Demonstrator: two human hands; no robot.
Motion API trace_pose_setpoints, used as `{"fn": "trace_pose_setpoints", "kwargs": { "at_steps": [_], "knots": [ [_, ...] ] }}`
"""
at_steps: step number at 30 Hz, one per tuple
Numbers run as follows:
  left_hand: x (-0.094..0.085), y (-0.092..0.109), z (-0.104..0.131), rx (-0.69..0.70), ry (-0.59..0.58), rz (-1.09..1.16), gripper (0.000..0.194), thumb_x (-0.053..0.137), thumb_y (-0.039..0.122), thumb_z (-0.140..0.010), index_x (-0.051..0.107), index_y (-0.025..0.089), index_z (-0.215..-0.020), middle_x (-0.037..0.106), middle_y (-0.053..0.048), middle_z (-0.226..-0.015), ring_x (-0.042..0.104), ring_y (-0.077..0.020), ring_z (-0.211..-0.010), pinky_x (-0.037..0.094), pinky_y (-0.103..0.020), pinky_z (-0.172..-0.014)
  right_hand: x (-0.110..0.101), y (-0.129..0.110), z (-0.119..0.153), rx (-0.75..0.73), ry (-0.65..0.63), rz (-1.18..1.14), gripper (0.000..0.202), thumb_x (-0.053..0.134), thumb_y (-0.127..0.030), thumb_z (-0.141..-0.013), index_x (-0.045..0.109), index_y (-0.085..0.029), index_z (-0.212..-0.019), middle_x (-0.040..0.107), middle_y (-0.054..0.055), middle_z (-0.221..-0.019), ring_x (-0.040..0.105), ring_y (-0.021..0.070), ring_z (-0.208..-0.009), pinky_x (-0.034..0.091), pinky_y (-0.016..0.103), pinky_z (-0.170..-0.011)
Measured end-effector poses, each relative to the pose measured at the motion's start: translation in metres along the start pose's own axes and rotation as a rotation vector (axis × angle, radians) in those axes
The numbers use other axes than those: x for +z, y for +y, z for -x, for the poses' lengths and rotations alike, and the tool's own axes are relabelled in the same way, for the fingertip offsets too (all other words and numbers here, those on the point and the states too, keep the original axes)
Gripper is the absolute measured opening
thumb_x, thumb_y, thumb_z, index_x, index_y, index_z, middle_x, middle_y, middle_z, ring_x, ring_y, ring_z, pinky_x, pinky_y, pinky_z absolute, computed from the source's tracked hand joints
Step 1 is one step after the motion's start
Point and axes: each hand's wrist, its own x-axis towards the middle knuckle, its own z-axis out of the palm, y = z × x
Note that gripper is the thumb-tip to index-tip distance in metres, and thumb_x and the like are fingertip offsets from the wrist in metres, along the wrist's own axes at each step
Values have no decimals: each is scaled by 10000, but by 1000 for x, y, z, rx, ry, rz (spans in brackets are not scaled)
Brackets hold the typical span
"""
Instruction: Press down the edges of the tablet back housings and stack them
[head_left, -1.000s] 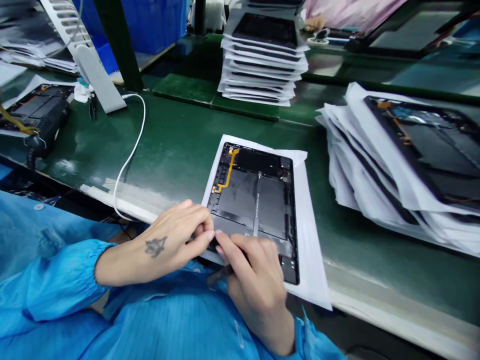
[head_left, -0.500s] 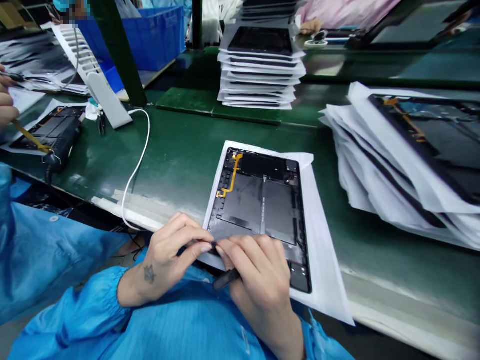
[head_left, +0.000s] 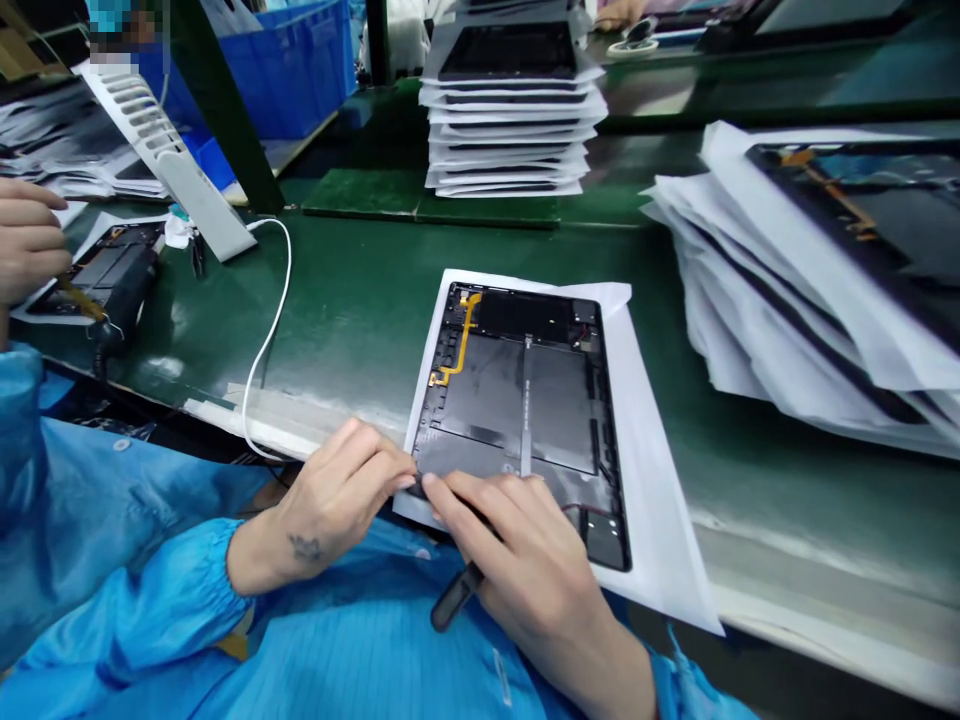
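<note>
An opened tablet [head_left: 517, 400] lies on a white sheet [head_left: 660, 520] at the bench's near edge, its dark battery cells and orange flat cable [head_left: 464, 340] exposed. At its near left corner, my left hand [head_left: 334, 505] has thumb and fingers pinched together; what they hold is hidden. My right hand [head_left: 525, 550] rests over the tablet's near edge, forefinger and thumb close to the left fingertips. Held within its curled fingers is a black tool with a flat, rounded end [head_left: 454, 600] that sticks out below the palm. The tool's other end is covered by the hand.
Stacked tablets between white sheets stand at the back [head_left: 510, 130] and at the right [head_left: 787, 290]. A white slotted stand [head_left: 176, 165] with a white cable [head_left: 281, 300] is at the left. Further left, a co-worker's hand [head_left: 30, 240] is over another opened tablet [head_left: 112, 265].
My left fingers have drawn slightly left and my right hand has tilted, so more of the black tool's end shows. The co-worker's hand has come further into view.
</note>
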Motion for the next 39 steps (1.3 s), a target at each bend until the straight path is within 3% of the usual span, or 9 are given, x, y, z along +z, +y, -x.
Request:
{"fn": "trace_pose_setpoints", "kwargs": {
  "at_steps": [9,12,17,22,26,29,31,35,39],
  "knots": [
    [-6,-4,-4,188,-96,-229,118,513,77,-995,618,68,-1047,656,-100,-851,574,-202,-808,533,-326,-690,-1,0,-7,-35,-83,27,373,302,-86,-1059,663,-48,-1145,700,112,-990,480,203,-797,371,345,-692],
    [-10,-7,-4,171,-78,-222,125,523,91,-997,627,84,-1066,663,-94,-876,582,-192,-809,540,-325,-712,0,0,-8,-27,-79,42,387,293,-109,-1067,673,-67,-1127,700,103,-981,473,205,-790,368,348,-692],
    [-10,-13,14,82,67,-125,226,560,46,-965,644,90,-1170,670,-96,-947,597,-179,-876,537,-319,-793,1,0,-8,-25,-89,53,357,321,-122,-1065,663,-68,-1156,706,106,-1040,484,208,-805,378,354,-707],
    [-5,-15,26,159,-26,-120,342,470,50,-990,592,41,-1310,684,-148,-1052,615,-222,-979,563,-366,-853,2,1,-11,-49,-101,83,391,281,-111,-1062,661,-67,-1142,713,102,-998,474,209,-763,379,349,-670],
    [-9,-10,17,247,-64,-202,327,393,94,-1024,607,10,-1257,690,-174,-1035,638,-233,-960,586,-371,-823,-6,1,-11,-8,-102,-2,323,431,-297,-1065,622,-67,-1189,706,109,-1031,533,203,-792,433,346,-698],
    [-12,-3,12,295,-89,-332,297,411,91,-1017,629,17,-1204,701,-155,-990,643,-231,-904,597,-369,-785,-25,4,-13,59,-158,-54,695,370,-623,-1004,528,-25,-1320,669,158,-1093,600,224,-914,502,347,-786],
    [-11,-1,13,294,-96,-388,277,438,85,-1005,631,13,-1192,702,-144,-964,641,-232,-869,593,-371,-752,-38,8,-16,81,-198,-17,830,245,-707,-968,479,-28,-1384,654,152,-1056,624,216,-902,519,331,-762],
    [-4,-4,17,224,-65,-260,280,433,83,-1015,619,13,-1213,700,-139,-975,629,-224,-889,573,-352,-746,-49,11,-19,31,-167,69,439,348,-425,-1077,542,-116,-1322,602,21,-784,577,148,-653,455,274,-620],
    [-3,-9,9,128,-26,-103,189,554,158,-1002,647,110,-1159,710,-83,-960,625,-194,-882,562,-333,-785,-48,12,-14,23,-123,163,327,422,-299,-1076,539,-112,-1316,662,26,-802,608,145,-652,442,272,-615]
  ]
}}
